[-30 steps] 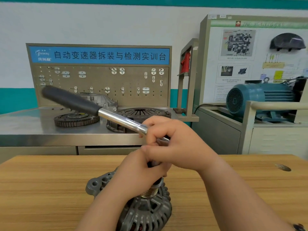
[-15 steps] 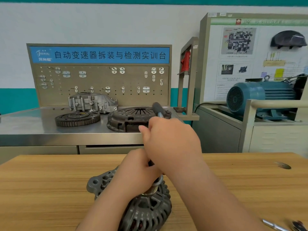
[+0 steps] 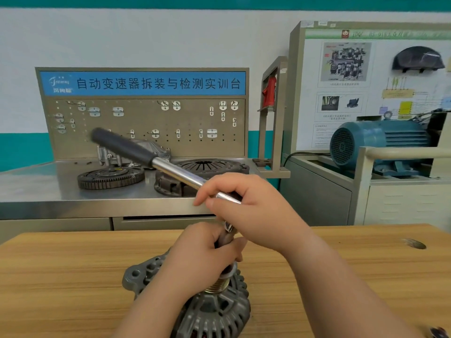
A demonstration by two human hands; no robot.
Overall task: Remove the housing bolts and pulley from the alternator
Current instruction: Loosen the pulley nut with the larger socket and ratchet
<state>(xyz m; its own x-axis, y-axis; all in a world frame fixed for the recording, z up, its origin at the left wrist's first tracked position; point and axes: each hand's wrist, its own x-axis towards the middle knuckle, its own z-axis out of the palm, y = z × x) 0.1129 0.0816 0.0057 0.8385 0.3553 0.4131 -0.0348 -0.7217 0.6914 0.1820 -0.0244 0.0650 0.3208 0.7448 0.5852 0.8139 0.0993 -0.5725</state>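
A grey alternator point(image 3: 214, 311) stands on the wooden table point(image 3: 61, 276) at the bottom centre, its ribbed pulley point(image 3: 218, 286) facing up. A socket point(image 3: 225, 237) sits upright over the pulley. My left hand point(image 3: 202, 252) grips that socket just above the pulley. My right hand point(image 3: 253, 211) grips the chrome shaft of a ratchet wrench point(image 3: 170, 170) near its head. The wrench's black handle point(image 3: 122, 146) points up and to the left. The wrench head and the pulley nut are hidden by my hands.
Behind the table stands a steel bench point(image 3: 36, 191) with a toothed flywheel point(image 3: 111, 178), a clutch pressure plate point(image 3: 202, 173), a grey housing point(image 3: 136, 152) and a pegboard point(image 3: 146, 118). A blue electric motor point(image 3: 378, 145) sits at the right. A knot marks the table point(image 3: 415, 243).
The ratchet handle swung from pointing left to pointing away from me, then back up and to the left. My left hand stayed on the socket.
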